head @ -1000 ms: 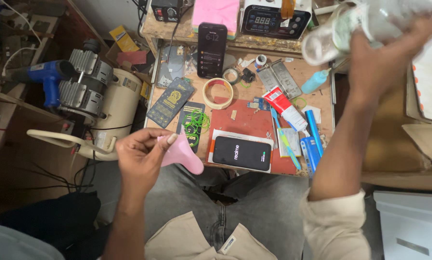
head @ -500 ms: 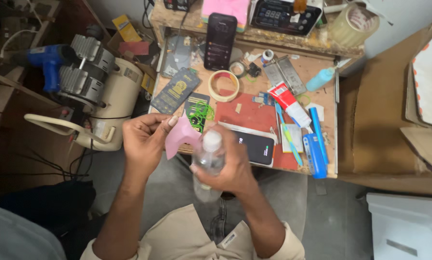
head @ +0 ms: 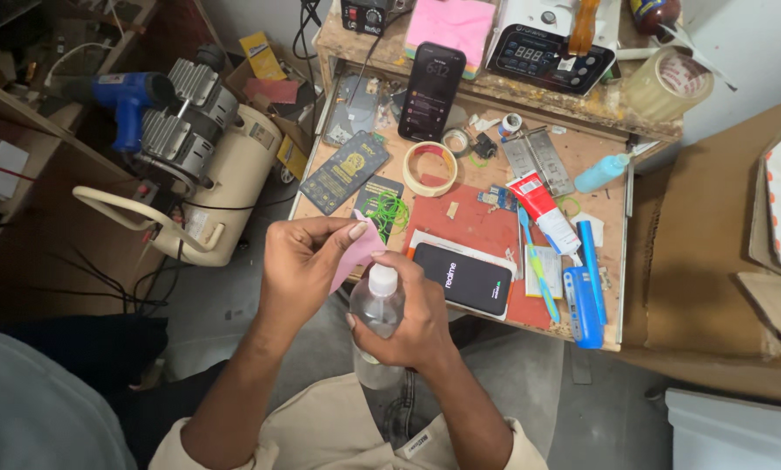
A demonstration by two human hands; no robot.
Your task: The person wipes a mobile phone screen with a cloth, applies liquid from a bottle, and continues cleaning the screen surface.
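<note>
Pink cloth [head: 356,252] was pinched between the thumb and fingers of the left hand [head: 303,270], held above the lap just in front of the wooden workbench [head: 612,165]. A clear plastic bottle [head: 376,318] with a white cap was gripped upright by the right hand [head: 408,326], its fingers wrapped closed around the body, the cap touching or just beside the lower edge of the cloth. On the bench just beyond, a dark phone [head: 462,278] with a lit screen was laid on a red mat [head: 469,228]. A roll of tape [head: 430,168] was seen farther back, and a cream compressor [head: 208,178] stood left of the bench.
</note>
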